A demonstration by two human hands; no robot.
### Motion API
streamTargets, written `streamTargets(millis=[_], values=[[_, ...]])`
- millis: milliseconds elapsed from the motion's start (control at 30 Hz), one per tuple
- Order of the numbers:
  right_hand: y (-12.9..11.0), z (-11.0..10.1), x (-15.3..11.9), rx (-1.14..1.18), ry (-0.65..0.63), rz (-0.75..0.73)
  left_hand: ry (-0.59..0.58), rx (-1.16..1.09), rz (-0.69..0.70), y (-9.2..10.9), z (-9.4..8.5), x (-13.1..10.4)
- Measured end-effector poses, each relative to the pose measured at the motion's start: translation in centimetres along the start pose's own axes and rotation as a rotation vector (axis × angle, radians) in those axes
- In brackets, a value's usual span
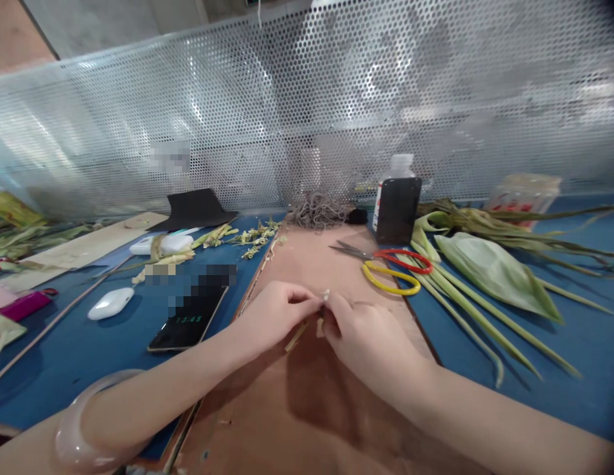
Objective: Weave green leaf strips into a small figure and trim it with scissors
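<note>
Above the brown board: hands [324, 316] together, pinching a pale scrap [326, 295] | fingers mostly hide it

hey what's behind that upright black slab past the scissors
Behind the upright black rectangular slab stands a white-capped plastic bottle; its top and a strip of its left side show. The slab hides the rest.

A brown board [237, 429] sits under the grip, scissors [373, 255] and gray string [317, 212] past it; blue table [96, 356] both sides, black phone [188, 326] left, green leaves [499, 274] right
</note>
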State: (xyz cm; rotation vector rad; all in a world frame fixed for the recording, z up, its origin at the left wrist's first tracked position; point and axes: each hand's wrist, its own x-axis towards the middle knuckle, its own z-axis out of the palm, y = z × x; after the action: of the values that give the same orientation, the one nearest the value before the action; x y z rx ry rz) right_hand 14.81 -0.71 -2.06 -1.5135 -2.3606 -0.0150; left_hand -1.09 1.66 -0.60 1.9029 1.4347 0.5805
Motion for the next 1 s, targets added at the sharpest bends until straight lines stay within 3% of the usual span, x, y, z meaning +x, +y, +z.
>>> streamTargets(millis=[133,467,700,1000], values=[[-0.1,-0.1,0.1,-0.028,0.001,-0.026,0.001,-0.029,0.038,0.0,0.0,0.1],[0.7,-0.1,0.2,0.149,-0.004,-0.002,-0.017,-0.025,0.052,-0.2,-0.5,0.2],[1.2,0.7,0.3,0.348,0.058,-0.029,-0.098,-0.193,-0.044,0.1,-0.4,0.2],[1.0,0.7,0.3,0.374,0.096,-0.056,-0.111,-0.247,-0.085,0.7,-0.3,0.1]])
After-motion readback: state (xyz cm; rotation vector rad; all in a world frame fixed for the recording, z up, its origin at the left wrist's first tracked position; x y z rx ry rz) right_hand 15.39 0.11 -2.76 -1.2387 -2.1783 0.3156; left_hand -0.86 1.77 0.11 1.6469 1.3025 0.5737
